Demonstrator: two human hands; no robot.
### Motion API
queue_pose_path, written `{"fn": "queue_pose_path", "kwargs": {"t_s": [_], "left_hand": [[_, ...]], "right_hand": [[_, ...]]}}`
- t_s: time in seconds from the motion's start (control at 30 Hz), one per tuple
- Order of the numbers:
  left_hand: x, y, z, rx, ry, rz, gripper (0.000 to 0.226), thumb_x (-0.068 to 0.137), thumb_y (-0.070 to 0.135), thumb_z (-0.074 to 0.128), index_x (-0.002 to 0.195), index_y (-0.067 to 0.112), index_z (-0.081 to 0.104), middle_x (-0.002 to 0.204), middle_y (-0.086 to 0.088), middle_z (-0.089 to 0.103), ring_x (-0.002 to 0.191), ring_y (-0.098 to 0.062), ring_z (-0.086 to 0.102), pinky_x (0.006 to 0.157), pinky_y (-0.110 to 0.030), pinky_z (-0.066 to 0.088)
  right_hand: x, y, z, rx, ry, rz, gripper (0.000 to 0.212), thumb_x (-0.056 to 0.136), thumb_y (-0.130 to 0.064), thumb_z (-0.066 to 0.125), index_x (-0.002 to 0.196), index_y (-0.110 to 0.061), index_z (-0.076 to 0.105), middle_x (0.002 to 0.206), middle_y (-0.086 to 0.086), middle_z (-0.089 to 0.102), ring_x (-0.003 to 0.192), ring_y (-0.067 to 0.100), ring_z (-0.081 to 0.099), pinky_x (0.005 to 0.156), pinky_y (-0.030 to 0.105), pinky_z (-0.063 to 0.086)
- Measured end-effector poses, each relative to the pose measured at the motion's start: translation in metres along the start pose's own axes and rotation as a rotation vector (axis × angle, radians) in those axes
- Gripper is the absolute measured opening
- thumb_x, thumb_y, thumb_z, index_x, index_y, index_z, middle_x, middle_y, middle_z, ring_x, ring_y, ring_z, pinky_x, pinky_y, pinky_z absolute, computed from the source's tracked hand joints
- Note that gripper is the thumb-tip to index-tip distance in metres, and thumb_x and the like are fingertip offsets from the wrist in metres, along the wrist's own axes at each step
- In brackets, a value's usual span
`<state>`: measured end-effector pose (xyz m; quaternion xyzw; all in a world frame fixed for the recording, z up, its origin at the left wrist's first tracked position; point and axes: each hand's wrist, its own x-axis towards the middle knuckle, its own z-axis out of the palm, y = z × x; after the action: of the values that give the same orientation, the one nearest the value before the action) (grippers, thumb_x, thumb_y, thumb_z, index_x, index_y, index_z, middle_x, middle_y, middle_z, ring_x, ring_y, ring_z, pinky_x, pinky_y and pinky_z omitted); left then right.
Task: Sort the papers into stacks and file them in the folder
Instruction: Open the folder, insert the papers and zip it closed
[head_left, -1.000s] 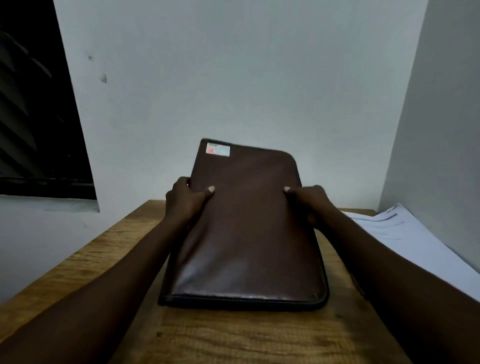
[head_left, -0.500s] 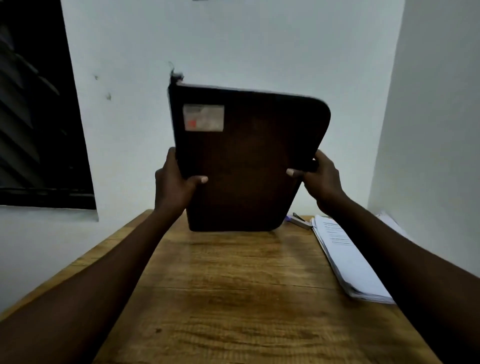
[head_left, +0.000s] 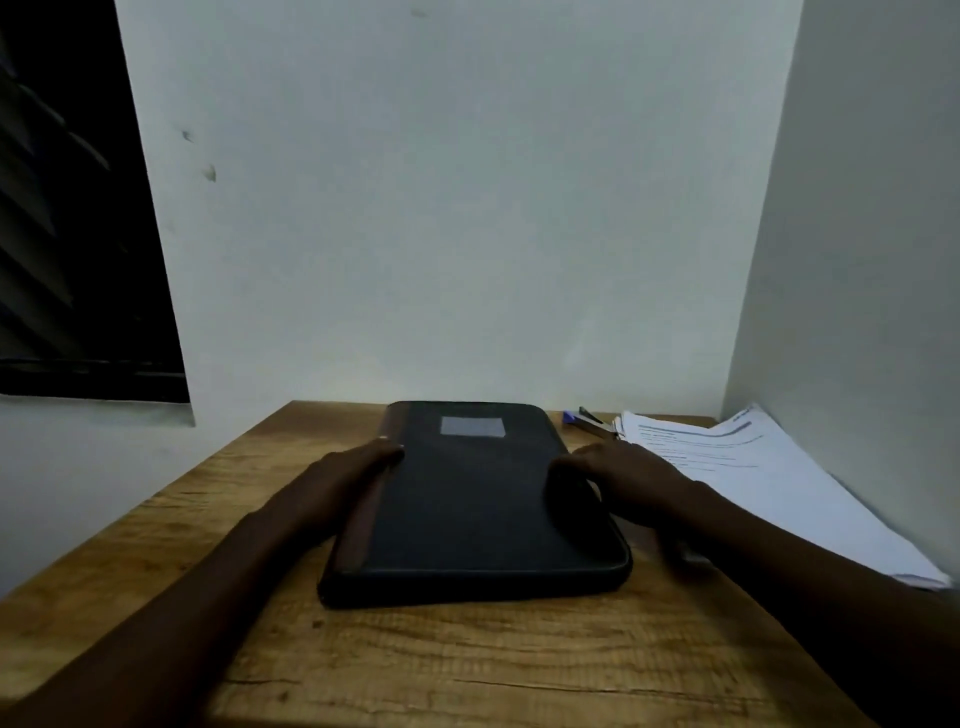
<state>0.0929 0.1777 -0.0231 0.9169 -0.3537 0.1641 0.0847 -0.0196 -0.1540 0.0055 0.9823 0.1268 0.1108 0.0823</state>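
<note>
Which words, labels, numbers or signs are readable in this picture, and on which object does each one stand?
Pale rectangular label on the dark leather zip folder: too blurred, nothing can be read.
White paper stack at the right: its top sheet carries printing, but it is too small and blurred to read.
No other writing is visible, so no text can be quoted.

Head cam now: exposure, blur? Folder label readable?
Head view: dim and underexposed; folder reads near black, its label a blank grey patch, not readable. Head view: right hand motion-smeared, left hand sharper; print on the papers too soft to read.
</note>
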Motion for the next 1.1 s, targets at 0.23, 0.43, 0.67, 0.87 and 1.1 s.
{"fn": "queue_pose_path", "kwargs": {"t_s": [0.23, 0.43, 0.67, 0.87, 1.1], "left_hand": [[0.014, -0.007, 0.000, -0.181, 0.000, -0.187, 0.053, 0.097, 0.001, 0.045, 0.137, 0.033, 0.056, 0.141, -0.005, 0.056, 0.118, -0.023, 0.058, 0.081, -0.030, 0.047], [0.046, 0.007, 0.000, -0.177, 0.001, -0.225, 0.032, 0.095, 0.009, 0.053, 0.121, 0.020, 0.067, 0.123, -0.007, 0.065, 0.100, -0.019, 0.062, 0.074, -0.029, 0.051], [0.082, 0.010, 0.025, -0.237, 0.021, -0.161, 0.028, 0.096, 0.036, 0.057, 0.121, 0.026, 0.063, 0.124, -0.003, 0.059, 0.111, -0.019, 0.057, 0.090, -0.038, 0.051], [0.112, -0.003, 0.043, -0.337, 0.037, -0.135, 0.030, 0.095, 0.035, 0.059, 0.121, 0.022, 0.066, 0.118, -0.004, 0.063, 0.109, -0.016, 0.056, 0.082, -0.028, 0.044], [0.115, -0.017, 0.047, -0.500, 0.172, -0.159, 0.017, 0.089, 0.022, 0.066, 0.102, 0.018, 0.076, 0.104, -0.003, 0.070, 0.098, -0.016, 0.063, 0.087, -0.034, 0.051]], "right_hand": [[0.012, -0.016, 0.000, 0.084, 0.051, 0.124, 0.024, 0.094, -0.013, 0.058, 0.117, -0.018, 0.063, 0.108, 0.007, 0.067, 0.101, 0.020, 0.064, 0.064, 0.016, 0.034], [0.026, -0.013, 0.001, 0.092, 0.062, 0.179, 0.016, 0.093, -0.015, 0.055, 0.104, -0.017, 0.067, 0.099, 0.004, 0.065, 0.097, 0.022, 0.062, 0.057, 0.022, 0.031], [0.075, 0.001, 0.017, 0.187, 0.079, 0.221, 0.020, 0.087, -0.020, 0.056, 0.097, -0.022, 0.073, 0.095, 0.002, 0.073, 0.089, 0.021, 0.067, 0.080, 0.038, 0.054], [0.159, 0.014, 0.029, 0.292, -0.011, 0.244, 0.019, 0.088, -0.020, 0.061, 0.103, -0.016, 0.072, 0.108, 0.008, 0.071, 0.105, 0.025, 0.062, 0.089, 0.035, 0.051], [0.258, 0.000, 0.051, 0.409, -0.023, 0.207, 0.027, 0.096, -0.024, 0.052, 0.116, -0.017, 0.069, 0.123, 0.006, 0.066, 0.117, 0.024, 0.057, 0.094, 0.028, 0.041]]}}
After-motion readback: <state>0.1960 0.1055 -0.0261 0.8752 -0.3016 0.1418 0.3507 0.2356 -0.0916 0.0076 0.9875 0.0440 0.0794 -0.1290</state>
